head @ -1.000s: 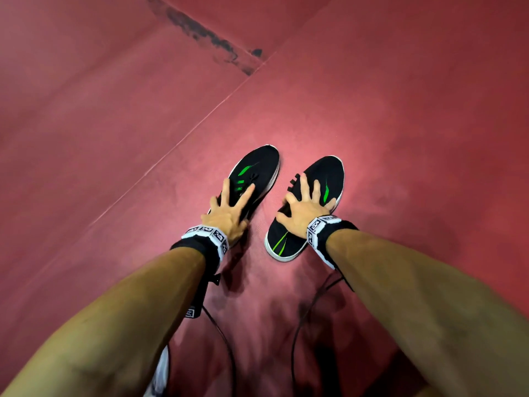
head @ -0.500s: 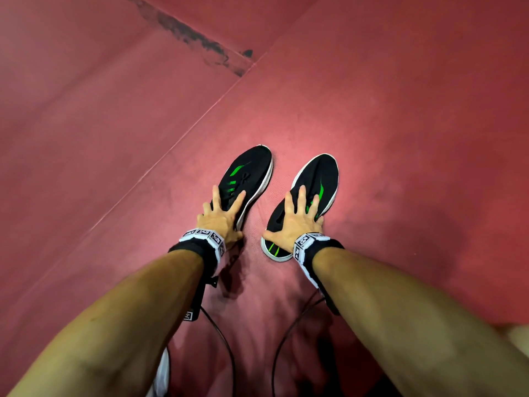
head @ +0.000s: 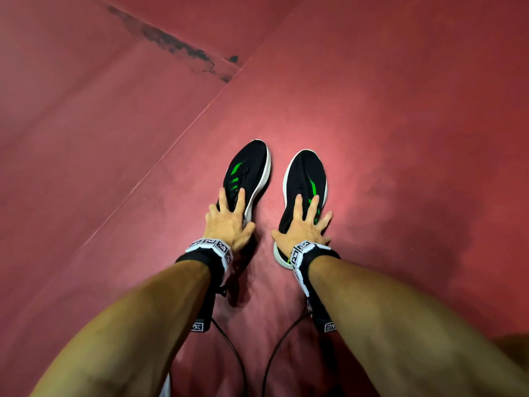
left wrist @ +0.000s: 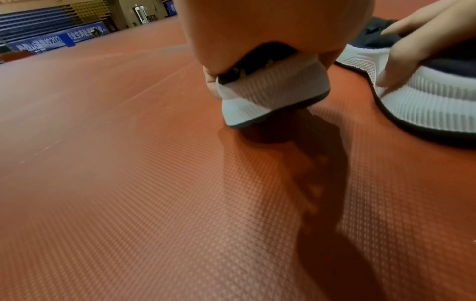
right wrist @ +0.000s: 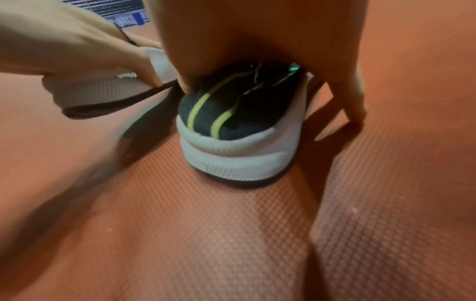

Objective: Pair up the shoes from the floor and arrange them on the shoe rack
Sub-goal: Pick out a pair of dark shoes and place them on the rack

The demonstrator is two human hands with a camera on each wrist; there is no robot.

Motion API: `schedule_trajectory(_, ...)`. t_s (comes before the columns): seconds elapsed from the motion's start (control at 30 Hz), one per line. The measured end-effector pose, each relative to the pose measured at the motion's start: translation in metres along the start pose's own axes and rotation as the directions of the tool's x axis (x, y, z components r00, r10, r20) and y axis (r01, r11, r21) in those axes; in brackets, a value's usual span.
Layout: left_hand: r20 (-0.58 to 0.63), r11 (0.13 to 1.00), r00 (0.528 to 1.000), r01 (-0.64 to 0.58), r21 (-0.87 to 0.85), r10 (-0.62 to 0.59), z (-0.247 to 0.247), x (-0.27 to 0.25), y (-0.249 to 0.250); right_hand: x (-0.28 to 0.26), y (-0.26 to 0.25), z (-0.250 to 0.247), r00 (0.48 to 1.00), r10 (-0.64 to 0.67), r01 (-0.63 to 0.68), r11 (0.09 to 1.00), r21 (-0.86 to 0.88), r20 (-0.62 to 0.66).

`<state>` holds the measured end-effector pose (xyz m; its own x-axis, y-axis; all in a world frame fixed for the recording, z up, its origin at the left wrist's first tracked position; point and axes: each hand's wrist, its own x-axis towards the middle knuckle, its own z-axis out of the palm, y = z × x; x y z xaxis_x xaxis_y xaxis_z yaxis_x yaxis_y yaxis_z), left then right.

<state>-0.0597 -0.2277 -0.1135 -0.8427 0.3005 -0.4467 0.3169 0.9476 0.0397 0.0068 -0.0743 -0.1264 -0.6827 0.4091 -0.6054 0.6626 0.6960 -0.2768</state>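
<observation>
On red floor (head: 400, 138): left hand (head: 229, 224) and right hand (head: 303, 229) each clamped over a black shoe (head: 249, 170); light, soft knit, best gripped midfoot.

Left hand (head: 229, 223) grips left shoe (head: 249, 173), right hand (head: 302, 229) grips right shoe (head: 305, 179); black-green pair side by side, apart, on red floor (head: 400, 124).

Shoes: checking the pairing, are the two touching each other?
No, a strip of red floor shows between the left shoe and the right shoe.
</observation>
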Motion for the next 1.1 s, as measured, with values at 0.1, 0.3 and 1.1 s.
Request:
schedule_trajectory(0.1,-0.009,0.996,0.998,-0.058,0.064,0.059,-0.003,0.009,0.004,-0.008,-0.003,0.004,0.989,-0.090,0.074,0.989,-0.128,-0.121)
schedule_trajectory(0.3,0.093,0.990,0.995,-0.033,0.136,0.020,0.000,0.020,0.013,-0.008,0.012,0.003,0.898,-0.422,0.333,0.839,-0.431,-0.127)
schedule_trajectory(1.1,-0.089,0.957,0.958,-0.261,0.123,0.273,-0.026,0.035,0.043,-0.005,0.045,-0.035,0.976,-0.061,0.010,0.972,-0.236,-0.211)
